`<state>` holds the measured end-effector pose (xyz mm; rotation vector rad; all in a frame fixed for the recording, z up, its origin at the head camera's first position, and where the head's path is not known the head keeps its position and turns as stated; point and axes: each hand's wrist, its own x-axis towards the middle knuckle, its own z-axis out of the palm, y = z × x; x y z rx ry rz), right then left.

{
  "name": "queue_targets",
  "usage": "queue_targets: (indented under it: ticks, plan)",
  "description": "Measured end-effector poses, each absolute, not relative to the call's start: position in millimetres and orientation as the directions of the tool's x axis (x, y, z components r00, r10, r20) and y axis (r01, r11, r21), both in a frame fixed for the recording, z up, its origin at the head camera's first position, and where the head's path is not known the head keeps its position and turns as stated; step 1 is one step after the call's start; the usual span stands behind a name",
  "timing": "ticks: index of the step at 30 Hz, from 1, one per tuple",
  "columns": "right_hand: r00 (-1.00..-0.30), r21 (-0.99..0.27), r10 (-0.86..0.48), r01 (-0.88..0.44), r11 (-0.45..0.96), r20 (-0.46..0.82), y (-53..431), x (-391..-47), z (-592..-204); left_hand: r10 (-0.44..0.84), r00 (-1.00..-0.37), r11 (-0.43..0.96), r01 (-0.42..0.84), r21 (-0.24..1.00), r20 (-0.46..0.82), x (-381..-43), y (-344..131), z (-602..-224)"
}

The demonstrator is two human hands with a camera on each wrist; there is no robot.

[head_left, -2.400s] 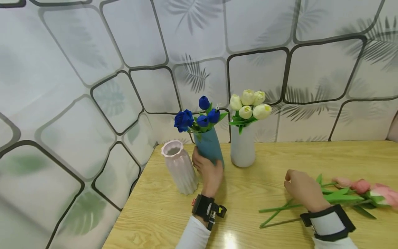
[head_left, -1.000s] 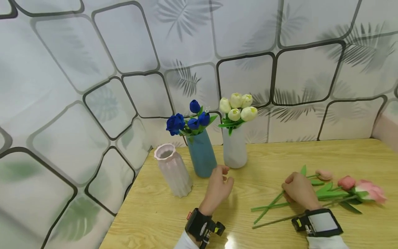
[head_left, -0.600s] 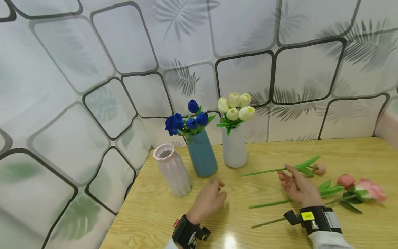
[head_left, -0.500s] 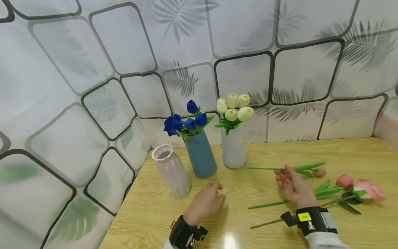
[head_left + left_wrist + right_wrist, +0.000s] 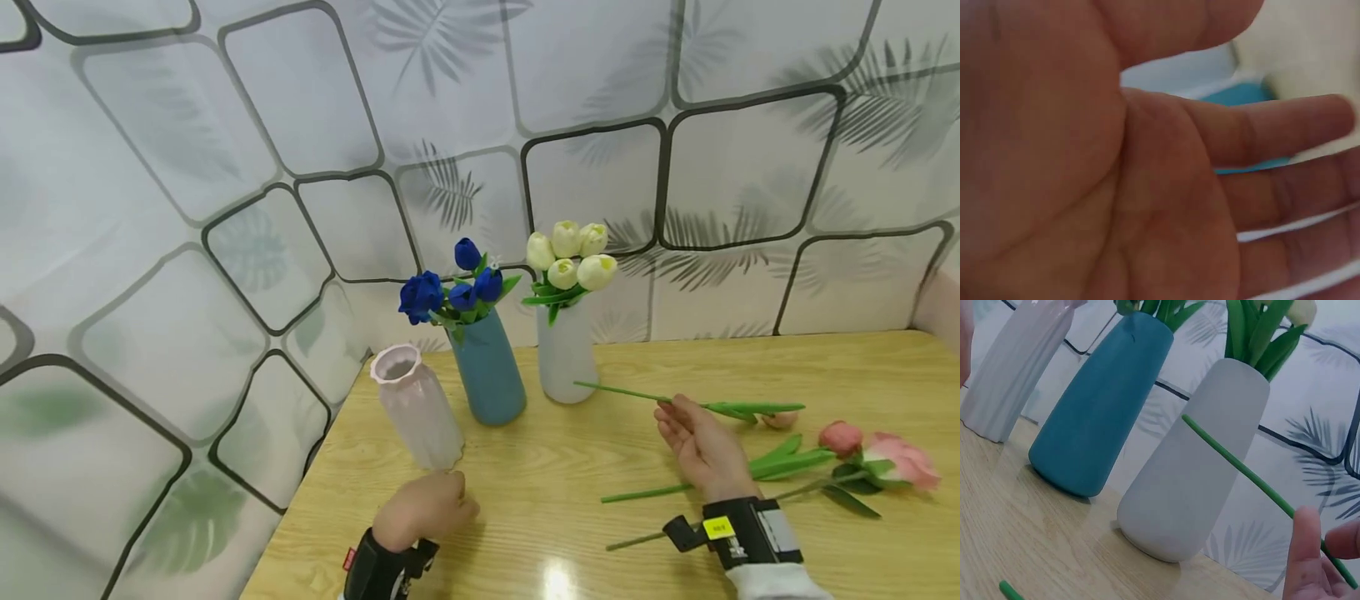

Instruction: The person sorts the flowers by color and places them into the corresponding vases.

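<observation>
My right hand [image 5: 701,446] pinches the green stem of a pale pink tulip [image 5: 780,419] between thumb and fingers. In the right wrist view the tulip's stem [image 5: 1235,461] points up and left, in front of the white vase [image 5: 1194,462]. My left hand [image 5: 423,508] holds nothing and is just in front of the foot of a pale pink ribbed vase [image 5: 420,412]; whether it touches the vase I cannot tell. Its fingers [image 5: 1297,125] look nearly straight and spread in the left wrist view, with blue behind them.
A blue vase [image 5: 487,371] with several blue flowers [image 5: 461,296] stands between the pink and white vases. Pale yellow tulips [image 5: 564,273] fill the white one. Right of my right hand lie a pink tulip [image 5: 840,437] and a larger pink flower [image 5: 900,461] on the wooden table [image 5: 540,517].
My left hand has let go of the blue vase and moved left toward the pink vase. My right hand has picked out the pale pink tulip and drawn it away from the other flowers.
</observation>
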<state>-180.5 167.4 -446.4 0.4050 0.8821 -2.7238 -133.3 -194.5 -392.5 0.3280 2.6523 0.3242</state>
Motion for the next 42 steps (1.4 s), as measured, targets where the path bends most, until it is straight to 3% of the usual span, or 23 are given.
queue_targets:
  ticks: [8,11,14,19,24,29,34,38,42]
  plan:
    - [-0.939,-0.511,-0.108,0.273,-0.815,-0.328,162,-180,-440,0.037,-0.935,0.981,-0.034,0.192,-0.354,-135,-238,-377]
    - [-0.942,-0.509,-0.111,0.268,-0.818,-0.317,160,-179,-441,0.008,-0.950,0.971,-0.067,0.228,-0.312,-141,-256,-383]
    - [-0.950,-0.533,-0.118,0.262,-0.805,-0.289,160,-179,-442,0.051,-0.971,0.917,-0.048,0.397,-0.234,-150,-273,-392]
    - [-0.956,-0.524,-0.130,0.255,-0.813,-0.263,157,-178,-443,0.196,-0.967,0.682,0.013,0.731,-0.166,-165,-292,-410]
    - [-0.984,-0.604,-0.095,0.166,-0.780,-0.148,152,-176,-443,0.302,-0.949,0.554,0.101,0.826,-0.087,-176,-295,-422]
    - [-0.996,-0.760,0.010,0.058,-0.648,-0.084,136,-171,-437,0.308,-0.950,0.535,0.126,0.835,-0.055,-181,-294,-426]
    - [-0.975,-0.904,0.217,-0.061,-0.424,-0.036,99,-160,-427,0.293,-0.952,0.557,0.091,0.826,-0.093,-184,-291,-430]
    - [-0.936,-0.950,0.298,-0.249,-0.189,0.186,63,-149,-421,0.295,-0.951,0.535,0.082,0.841,-0.095,-184,-290,-432]
    - [-0.843,-0.869,0.235,-0.494,0.019,0.484,35,-140,-417,0.314,-0.946,0.490,0.090,0.867,-0.079,-184,-290,-434]
